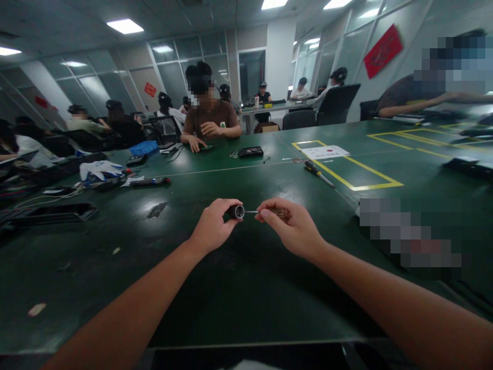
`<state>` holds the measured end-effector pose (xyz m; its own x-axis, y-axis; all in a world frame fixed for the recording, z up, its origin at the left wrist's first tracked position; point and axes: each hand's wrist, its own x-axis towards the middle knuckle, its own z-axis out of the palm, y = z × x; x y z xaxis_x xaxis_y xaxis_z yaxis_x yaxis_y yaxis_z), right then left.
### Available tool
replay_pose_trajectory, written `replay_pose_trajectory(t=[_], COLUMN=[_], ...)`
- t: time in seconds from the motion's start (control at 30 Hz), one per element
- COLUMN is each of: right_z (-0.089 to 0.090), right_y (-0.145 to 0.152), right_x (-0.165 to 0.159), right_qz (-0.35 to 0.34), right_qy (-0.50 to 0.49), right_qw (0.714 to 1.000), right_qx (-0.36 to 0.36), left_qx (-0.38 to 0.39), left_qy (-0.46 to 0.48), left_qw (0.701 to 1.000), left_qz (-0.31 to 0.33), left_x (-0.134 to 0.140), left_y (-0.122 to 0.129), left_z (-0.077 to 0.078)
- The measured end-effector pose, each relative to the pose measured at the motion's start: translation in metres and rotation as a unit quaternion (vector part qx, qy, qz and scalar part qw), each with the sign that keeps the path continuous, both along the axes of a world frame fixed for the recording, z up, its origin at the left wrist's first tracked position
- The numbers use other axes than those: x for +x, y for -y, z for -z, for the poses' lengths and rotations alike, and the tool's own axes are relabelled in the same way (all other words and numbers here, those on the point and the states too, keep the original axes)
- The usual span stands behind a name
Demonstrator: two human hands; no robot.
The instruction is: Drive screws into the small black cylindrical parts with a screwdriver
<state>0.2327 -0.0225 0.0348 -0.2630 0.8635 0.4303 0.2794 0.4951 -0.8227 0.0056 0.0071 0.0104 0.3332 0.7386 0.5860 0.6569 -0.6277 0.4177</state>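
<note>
Held between the thumb and fingers of my left hand (214, 226) is a short black cylinder (238, 211) with a silvery ring at its open end, which faces me. It looks like a flashlight head, though I cannot be sure. My right hand (291, 226) grips a small screwdriver (280, 211) by its brownish see-through handle. The thin metal shaft points left, its tip at the right side of the cylinder's rim; whether it touches or enters is too small to tell. Both hands are above the green table (246, 288).
A black-and-yellow screwdriver (319, 172) lies beyond my right hand. White gloves (100, 169), a blue basket (144, 148) and cables are at the left. Yellow tape (375, 183) marks the table around a paper sheet (325, 152). A person (210, 121) sits opposite with a black device (250, 151) nearby.
</note>
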Motion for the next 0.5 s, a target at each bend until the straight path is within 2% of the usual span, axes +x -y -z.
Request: replay_pose_trajectory(t=[0.3,0.5], right_z=[-0.006,0.0], right_y=[-0.005,-0.01], right_x=[0.001,-0.001], right_qz=[0.031,-0.008], right_qy=[0.112,0.161], right_qw=[0.992,0.984], right_qx=[-0.046,-0.081], left_qx=[0.019,0.01], left_qy=[0.018,0.036], left_qw=[0.999,0.998], left_qz=[-0.044,-0.051], left_x=[-0.003,-0.004], left_y=[-0.004,-0.004], left_z=[0.002,0.001])
